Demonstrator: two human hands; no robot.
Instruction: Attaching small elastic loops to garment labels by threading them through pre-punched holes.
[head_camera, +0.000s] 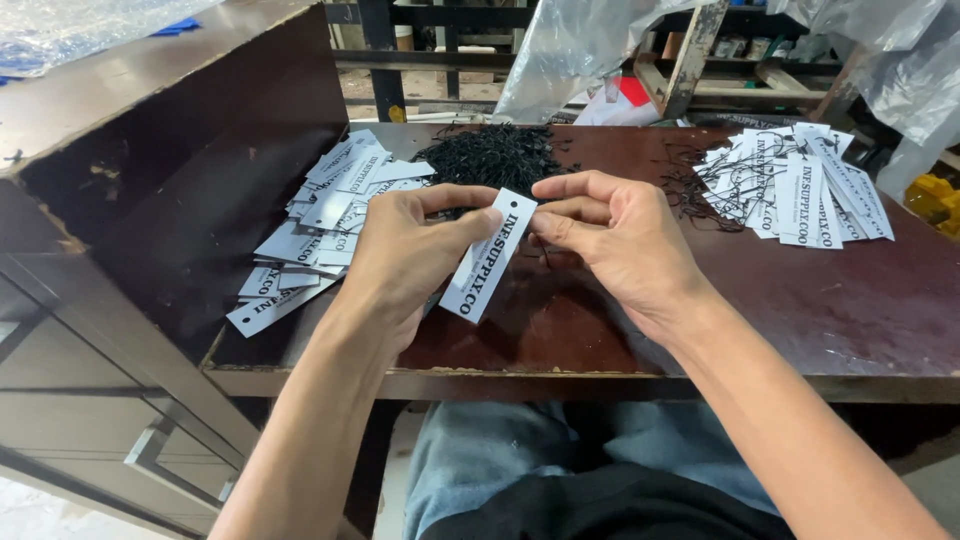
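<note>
Over a dark brown wooden worktop (800, 300), the left hand (400, 255) pinches a white rectangular card tag (487, 256) between thumb and fingers. The right hand (615, 235) pinches the tag's top end, near a heap of black strings (495, 155).

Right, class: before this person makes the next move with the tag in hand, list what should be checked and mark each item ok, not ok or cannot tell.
1. White tag gripped by the left hand: ok, thumb and fingers pinch it.
2. Right hand at the tag's top end: ok, fingertips meet it there.
3. Black string in the right fingers: cannot tell, too thin to see.
4. Supply of black strings within reach: ok, heaped just behind the hands.
5. Unstrung tags at hand: ok, piled on the left.
6. Pile of strung tags: ok, apart on the right of the table.
</note>
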